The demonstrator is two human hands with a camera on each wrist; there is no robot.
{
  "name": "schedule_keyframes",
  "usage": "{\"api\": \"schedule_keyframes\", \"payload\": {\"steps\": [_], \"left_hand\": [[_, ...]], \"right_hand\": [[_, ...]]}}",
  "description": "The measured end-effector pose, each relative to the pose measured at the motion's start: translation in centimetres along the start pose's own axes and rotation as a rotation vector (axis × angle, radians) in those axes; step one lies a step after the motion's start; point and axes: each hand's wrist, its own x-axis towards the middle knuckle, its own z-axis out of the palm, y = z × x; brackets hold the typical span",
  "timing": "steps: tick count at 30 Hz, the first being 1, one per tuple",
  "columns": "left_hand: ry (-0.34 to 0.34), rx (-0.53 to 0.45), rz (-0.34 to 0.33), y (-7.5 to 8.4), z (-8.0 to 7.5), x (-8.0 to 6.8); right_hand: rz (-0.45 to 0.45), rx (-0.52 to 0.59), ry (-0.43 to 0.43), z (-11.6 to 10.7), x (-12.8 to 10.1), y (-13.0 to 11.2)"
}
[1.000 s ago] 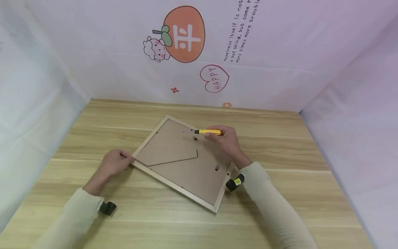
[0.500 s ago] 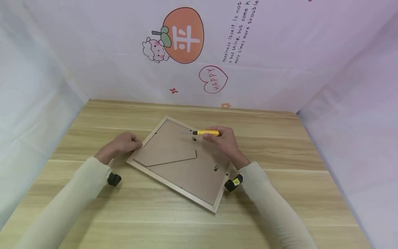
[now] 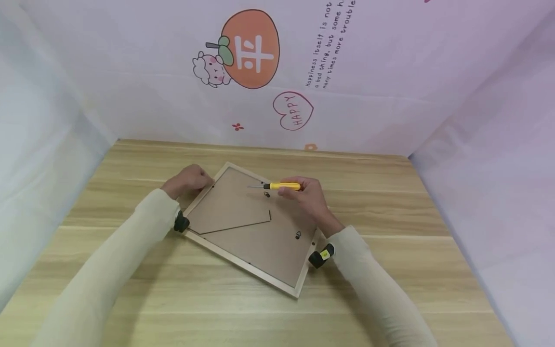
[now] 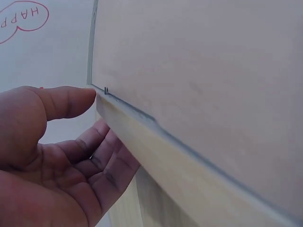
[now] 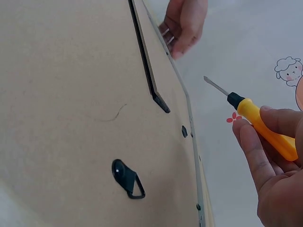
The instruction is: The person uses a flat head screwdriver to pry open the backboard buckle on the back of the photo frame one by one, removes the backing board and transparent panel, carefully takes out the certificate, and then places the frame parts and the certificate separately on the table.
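Observation:
A picture frame [image 3: 243,256] with pale wooden edges lies back side up on the table. My left hand [image 3: 194,177] is at its upper-left edge; in the left wrist view the thumb meets the edge beside a small black tab [image 4: 106,90] and the fingers reach beneath. My right hand [image 3: 309,195] holds a yellow-handled screwdriver [image 3: 284,186] between thumb and fingers. Its thin shaft points left, above the brown backing board [image 3: 234,207]. On the board are a black easel stand strip [image 3: 236,227] and black hanging hooks [image 5: 127,178].
Light wood-grain table [image 3: 208,299] surrounds the frame. White printed sheets hang behind and on both sides, with a heart drawing [image 3: 293,111] on the rear one. Black wrist cameras sit at both cuffs, the left one [image 3: 181,221] close above the frame's left corner.
My left hand has moved from the frame's left corner up along its upper-left edge. The right hand keeps hold of the screwdriver in nearly the same place over the board.

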Motion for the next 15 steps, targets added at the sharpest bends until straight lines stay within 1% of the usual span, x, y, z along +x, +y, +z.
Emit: {"api": "schedule_keyframes", "payload": {"steps": [2,9,12,15], "left_hand": [[0.015,-0.014,-0.004,0.3,0.0,0.4],[0.055,-0.125,-0.046,1.0,0.2,1.5],[0.086,-0.119,-0.062,1.2,0.4,2.0],[0.100,-0.110,-0.083,1.5,0.6,2.3]], "right_hand": [[-0.008,-0.001,-0.002,0.1,0.0,-0.1],[-0.017,0.006,-0.011,0.4,0.1,0.0],[-0.004,0.011,-0.012,0.4,0.1,-0.1],[0.008,0.014,-0.010,0.4,0.0,-0.2]]}}
